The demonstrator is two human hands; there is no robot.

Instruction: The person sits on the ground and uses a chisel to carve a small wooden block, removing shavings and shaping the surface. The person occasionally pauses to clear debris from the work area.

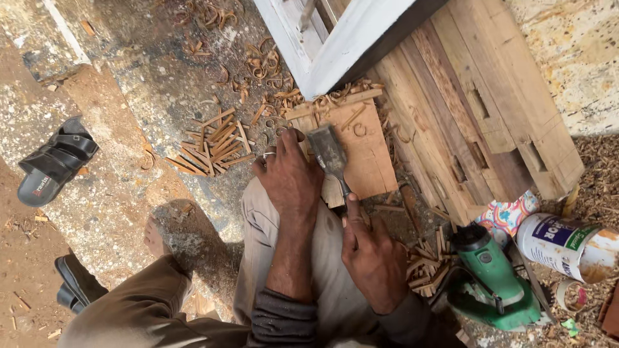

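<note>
Wood block (364,151) pinned by left hand (290,177); right hand (374,254) grips the chisel (329,154). Blade slip risk: edge sits just beside the left thumb.

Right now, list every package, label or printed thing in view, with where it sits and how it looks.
Tin can: lower right, lying on its side on wood shavings; white cylinder with a blue and green label, rust-stained at its end.
Patterned container: just left of the can, beside the green power tool; rounded, multicoloured print.
Sandal: far left on the ground; black, with a small printed mark on its insole.
</note>
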